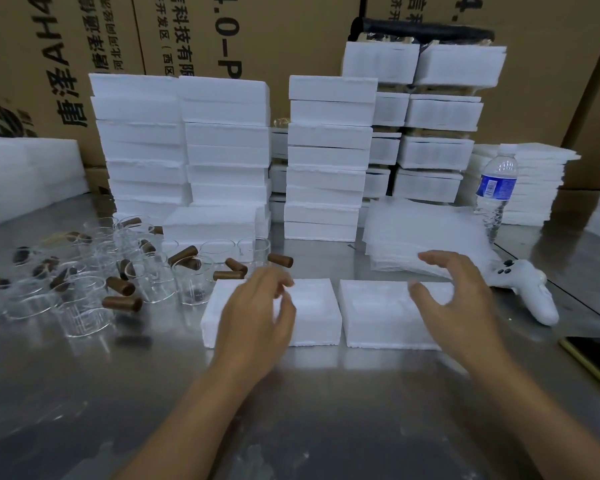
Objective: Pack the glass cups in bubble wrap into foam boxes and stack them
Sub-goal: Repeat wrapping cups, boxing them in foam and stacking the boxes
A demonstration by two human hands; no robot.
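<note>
Your left hand (pixel 257 313) is over the left box (pixel 316 318), fingers loosely curled, holding nothing. Your right hand (pixel 454 306) is spread over the right box (pixel 374 317). The cups (pixel 87 299) stand at the left.

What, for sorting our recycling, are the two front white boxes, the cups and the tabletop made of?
White boxes: apparently expanded foam, matte, with crumbly, grainy edges. Cups: clear glass by the look, transparent with bright rim glints. Tabletop: probably stainless steel, brushed, showing blurred reflections.
</note>
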